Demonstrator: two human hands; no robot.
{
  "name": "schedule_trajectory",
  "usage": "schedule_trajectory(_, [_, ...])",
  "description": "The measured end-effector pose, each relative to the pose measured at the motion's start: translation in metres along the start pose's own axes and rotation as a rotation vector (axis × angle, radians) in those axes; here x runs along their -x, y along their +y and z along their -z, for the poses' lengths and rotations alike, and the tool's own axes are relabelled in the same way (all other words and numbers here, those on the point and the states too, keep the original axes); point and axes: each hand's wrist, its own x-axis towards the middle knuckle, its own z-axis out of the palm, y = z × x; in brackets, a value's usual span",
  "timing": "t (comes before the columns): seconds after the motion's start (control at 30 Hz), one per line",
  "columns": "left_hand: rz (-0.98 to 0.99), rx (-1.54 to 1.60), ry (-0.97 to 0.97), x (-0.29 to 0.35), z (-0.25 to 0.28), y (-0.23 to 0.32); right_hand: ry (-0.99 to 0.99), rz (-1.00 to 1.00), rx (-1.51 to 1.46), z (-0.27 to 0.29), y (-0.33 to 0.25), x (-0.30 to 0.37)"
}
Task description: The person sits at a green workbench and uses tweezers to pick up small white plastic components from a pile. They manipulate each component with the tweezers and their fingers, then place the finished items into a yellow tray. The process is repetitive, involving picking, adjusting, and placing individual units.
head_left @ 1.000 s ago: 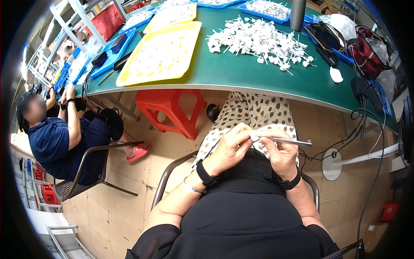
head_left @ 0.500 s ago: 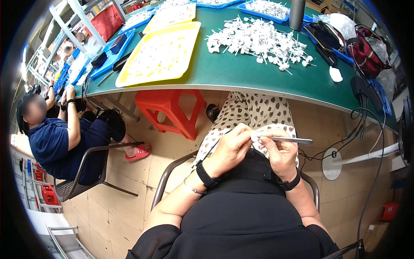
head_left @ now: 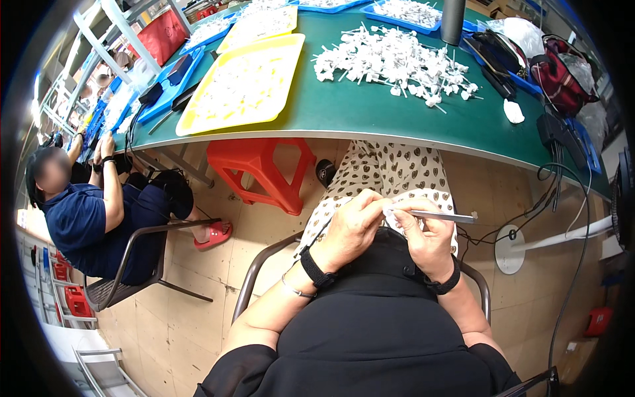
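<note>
Head view: looks mid-job to me. The left hand (head_left: 354, 225) has a small white piece (head_left: 387, 209) pinched in its fingertips, up over the lap, and the right hand (head_left: 428, 239) grips a slim grey tool (head_left: 442, 216) right by it. I'd guess that one's unfinished. There's a big heap of white stemmed parts (head_left: 397, 63) on the green desk (head_left: 350, 116), plus lots of bits in the nearer yellow tray (head_left: 291, 59). Can't tell which lot is done, but probably plenty's left.

Left hand (head_left: 354, 228) and right hand (head_left: 430, 241) nearly meet, fingers (head_left: 368, 198) curled.
</note>
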Motion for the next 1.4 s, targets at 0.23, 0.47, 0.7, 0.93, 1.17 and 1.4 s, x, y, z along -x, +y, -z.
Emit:
schedule_trajectory(0.23, [0.092, 0.263, -0.031, 0.0012, -0.0010, -0.0023, 0.002, -0.023, -0.017, 0.0011, -0.0060, -0.0007])
schedule_trajectory(0.47, [0.095, 0.364, -0.039, 0.0014, -0.0019, -0.0046, 0.023, 0.083, 0.042, 0.0022, -0.0079, -0.0003])
schedule_trajectory(0.7, [0.102, 0.379, -0.049, 0.0014, -0.0020, -0.0052, 0.019, 0.212, 0.100, 0.0036, -0.0040, -0.0027])
schedule_trajectory(0.93, [0.108, 0.367, -0.055, 0.0031, -0.0029, -0.0066, 0.027, 0.215, 0.114, 0.0016, -0.0021, -0.0026])
schedule_trajectory(1.17, [0.082, 0.332, -0.047, 0.0014, -0.0020, -0.0049, 0.034, 0.158, 0.121, 0.0007, -0.0034, -0.0009])
schedule_trajectory(1.4, [0.094, 0.318, -0.039, 0.0021, -0.0034, -0.0052, 0.036, 0.222, 0.198, -0.0013, -0.0088, -0.0052])
